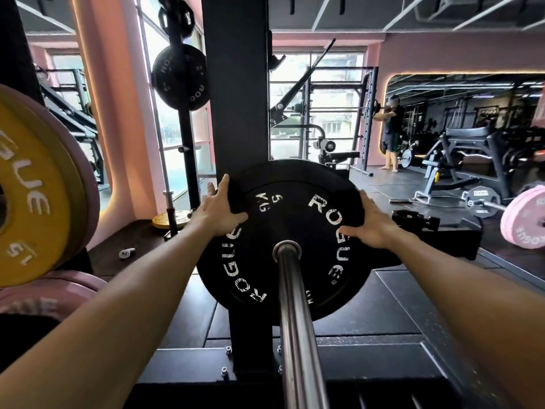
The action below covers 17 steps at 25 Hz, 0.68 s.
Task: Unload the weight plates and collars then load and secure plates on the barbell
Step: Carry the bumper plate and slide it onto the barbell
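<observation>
Far left of frame: yellow plate (29,187) marked 15, racked against a pink plate (85,184), more pink below it; not in play. Left of center, low: a small white object (126,253) on the dark platform (124,246), can't tell what it is. Left hand (219,211) holds the upper-left rim of the black plate (283,240), thumb on the face, fingers hooked over the edge. Plate is center frame, 5 KG, ROGUE lettering, threaded on the bar (298,320) with the sleeve running from it toward bottom center. No collar visible on the bare sleeve on the near side. Black upright (236,84) stands right behind the plate. Right hand (373,227) is flat on the upper-right face, fingers spread, thumb pointing inward. A black clamp-like item (415,219), possibly a collar, sits on the platform right of the plate. Far right edge: another loaded bar with a pink plate (525,222) on the floor. Judgement: can't tell from this alone whether the plate is sliding on or coming off; both hands are set to move it along the sleeve. Either way, keep it square to the bar so the hub doesn't bind. If loading, seat it fully inward, then fetch a collar and lock it.
</observation>
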Each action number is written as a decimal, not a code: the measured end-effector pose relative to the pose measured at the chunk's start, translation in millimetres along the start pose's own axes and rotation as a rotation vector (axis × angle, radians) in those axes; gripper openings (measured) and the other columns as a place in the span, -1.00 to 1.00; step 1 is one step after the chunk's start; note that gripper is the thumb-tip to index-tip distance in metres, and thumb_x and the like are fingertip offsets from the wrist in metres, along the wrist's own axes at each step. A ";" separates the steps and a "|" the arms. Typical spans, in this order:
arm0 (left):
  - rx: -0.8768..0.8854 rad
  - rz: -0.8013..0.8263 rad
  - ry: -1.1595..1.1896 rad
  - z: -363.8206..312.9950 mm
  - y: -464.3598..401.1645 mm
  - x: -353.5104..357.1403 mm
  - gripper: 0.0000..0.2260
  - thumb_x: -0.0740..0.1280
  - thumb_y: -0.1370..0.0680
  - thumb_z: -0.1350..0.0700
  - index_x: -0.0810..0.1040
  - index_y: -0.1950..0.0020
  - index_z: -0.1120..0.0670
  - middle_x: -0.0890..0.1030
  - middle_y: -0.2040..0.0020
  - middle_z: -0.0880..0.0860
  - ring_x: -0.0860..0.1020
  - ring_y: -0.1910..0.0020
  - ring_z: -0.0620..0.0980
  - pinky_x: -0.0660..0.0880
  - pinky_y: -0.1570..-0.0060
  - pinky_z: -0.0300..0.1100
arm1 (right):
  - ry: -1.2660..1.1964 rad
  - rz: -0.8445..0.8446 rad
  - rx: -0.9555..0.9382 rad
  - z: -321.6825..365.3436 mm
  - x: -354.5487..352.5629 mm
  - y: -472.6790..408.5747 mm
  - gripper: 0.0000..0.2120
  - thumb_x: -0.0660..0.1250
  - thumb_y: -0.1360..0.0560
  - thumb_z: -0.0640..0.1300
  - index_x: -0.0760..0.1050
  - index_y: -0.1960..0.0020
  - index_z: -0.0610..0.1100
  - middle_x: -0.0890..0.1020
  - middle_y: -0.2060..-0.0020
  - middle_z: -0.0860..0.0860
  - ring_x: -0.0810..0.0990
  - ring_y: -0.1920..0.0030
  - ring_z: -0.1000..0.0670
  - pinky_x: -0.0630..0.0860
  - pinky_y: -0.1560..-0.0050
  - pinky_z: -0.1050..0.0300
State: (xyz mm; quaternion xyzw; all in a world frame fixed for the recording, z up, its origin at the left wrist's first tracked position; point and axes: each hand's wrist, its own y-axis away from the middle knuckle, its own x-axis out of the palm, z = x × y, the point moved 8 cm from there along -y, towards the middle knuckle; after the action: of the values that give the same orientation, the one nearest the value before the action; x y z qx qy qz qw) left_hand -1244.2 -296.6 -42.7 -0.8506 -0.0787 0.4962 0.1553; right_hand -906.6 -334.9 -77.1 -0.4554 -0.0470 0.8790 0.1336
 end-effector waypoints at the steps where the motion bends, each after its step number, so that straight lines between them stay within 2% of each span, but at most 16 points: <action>1: 0.020 0.014 -0.010 1.2 3.6 -1.2 -0.07 0.46 -0.46 -0.07 -0.12 -0.62 -0.16 0.01 -0.62 0.17 0.20 -0.53 0.25 0.29 -0.43 0.15 | 0.002 -0.001 -0.018 4.5 -4.3 4.2 0.01 0.47 -0.44 0.04 -0.17 -0.60 0.01 0.13 -0.56 -0.04 0.21 -0.52 -0.11 0.19 -0.49 0.00; 4: 0.080 0.016 -0.006 4.5 18.1 -10.4 -0.08 0.49 -0.40 -0.09 -0.02 -0.60 -0.18 0.25 -0.55 0.11 0.38 -0.42 0.19 0.41 -0.32 0.10 | 0.004 0.019 -0.010 11.5 -8.0 16.5 -0.10 0.48 -0.43 0.07 0.00 -0.55 -0.05 0.39 -0.42 -0.09 0.41 -0.38 -0.14 0.35 -0.38 -0.01; 7: 0.109 0.031 -0.015 4.3 38.6 -20.8 -0.19 0.49 -0.39 -0.13 0.16 -0.55 -0.18 0.50 -0.34 0.08 0.50 -0.25 0.11 0.46 -0.21 0.00 | 0.007 0.023 -0.005 14.8 -10.5 34.2 -0.16 0.48 -0.40 0.12 0.09 -0.50 0.00 0.44 -0.36 -0.06 0.46 -0.31 -0.12 0.39 -0.34 -0.03; 12: 0.095 0.097 0.023 -0.9 75.1 -34.0 -0.46 0.48 -0.40 -0.17 0.43 -0.34 -0.14 0.57 -0.11 0.00 0.51 -0.04 0.01 0.40 -0.01 -0.13 | 0.052 0.027 -0.028 25.1 -18.7 65.3 -0.19 0.46 -0.39 0.17 0.18 -0.50 -0.02 0.38 -0.38 -0.08 0.42 -0.35 -0.12 0.35 -0.39 -0.07; 17: 0.069 0.117 0.047 -5.3 122.4 -47.8 -0.51 0.49 -0.37 -0.22 0.49 -0.25 -0.17 0.56 -0.11 -0.03 0.50 -0.06 -0.01 0.37 0.00 -0.14 | 0.022 0.047 -0.066 37.0 -31.5 110.1 -0.25 0.40 -0.42 0.22 0.20 -0.49 0.01 0.40 -0.36 -0.06 0.43 -0.34 -0.10 0.35 -0.39 -0.05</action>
State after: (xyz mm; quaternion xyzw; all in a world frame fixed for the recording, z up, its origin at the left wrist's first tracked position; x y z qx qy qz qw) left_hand -1265.8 -426.4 -43.0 -0.8594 -0.0079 0.4866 0.1570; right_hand -940.6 -447.9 -53.4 -0.4702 -0.0637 0.8748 0.0983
